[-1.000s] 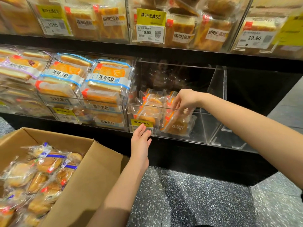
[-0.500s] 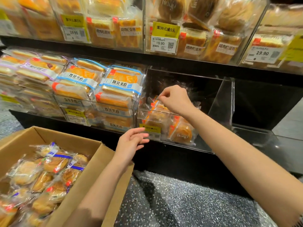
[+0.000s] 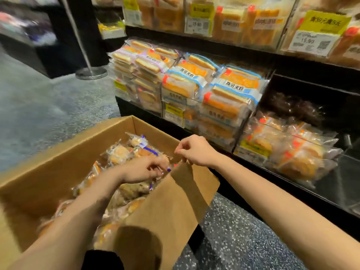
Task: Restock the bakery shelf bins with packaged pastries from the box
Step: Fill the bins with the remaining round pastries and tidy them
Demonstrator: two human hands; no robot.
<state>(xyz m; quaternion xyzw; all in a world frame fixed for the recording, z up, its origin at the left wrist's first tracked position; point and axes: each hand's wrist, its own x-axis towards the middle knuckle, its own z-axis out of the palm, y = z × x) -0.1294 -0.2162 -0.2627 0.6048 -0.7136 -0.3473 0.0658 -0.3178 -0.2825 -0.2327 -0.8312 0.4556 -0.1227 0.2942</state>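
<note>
An open cardboard box (image 3: 175, 201) stands on the floor at the lower left, full of clear-wrapped pastries (image 3: 118, 154). My left hand (image 3: 140, 169) is down inside the box, its fingers and thumb curled round the wrapper of one pastry near the box's right wall. Just above that wall's top edge hovers my right hand (image 3: 194, 151), fingers loosely curled and holding nothing. At the right, the clear shelf bin (image 3: 331, 178) holds several round wrapped pastries (image 3: 298, 162).
Left of the clear bin, stacked sandwich-cake packs (image 3: 224, 94) fill the neighbouring bins. An upper shelf with yellow price tags (image 3: 311, 39) runs overhead. A metal post base (image 3: 91, 73) stands on the speckled floor (image 3: 243, 240) at the back left.
My view swung left and down toward the box. The right hand left the clear bin and came over the box edge. The left hand dropped from the bin's front into the box.
</note>
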